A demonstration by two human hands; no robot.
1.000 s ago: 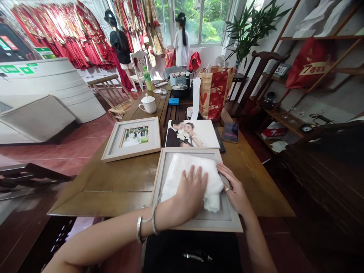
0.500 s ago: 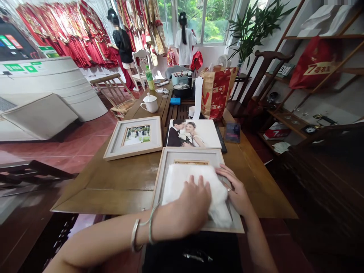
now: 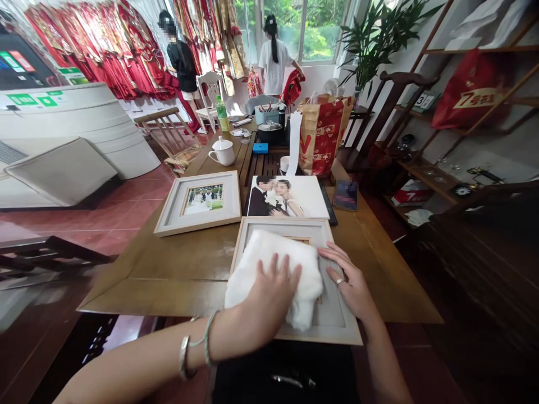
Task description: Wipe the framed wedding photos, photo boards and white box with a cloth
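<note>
A pale wooden picture frame (image 3: 332, 322) lies flat at the near edge of the wooden table (image 3: 181, 269). A folded white cloth (image 3: 269, 264) covers most of its glass. My left hand (image 3: 269, 294) lies flat on the cloth with its fingers spread, pressing it down. On the frame's right side, beside the cloth, rests my right hand (image 3: 347, 278), fingers stretched out, a ring on one finger. Bracelets circle my left wrist.
A second framed photo (image 3: 200, 202) and an unframed wedding print (image 3: 286, 196) lie farther back. Behind them stand a white teapot (image 3: 223, 151), a red gift bag (image 3: 322, 134) and desk clutter. Two people stand by the window. Shelves line the right wall.
My left hand has slid the cloth left across the frame, after moving down and right half a second before. The right hand has stayed on the frame's right side.
</note>
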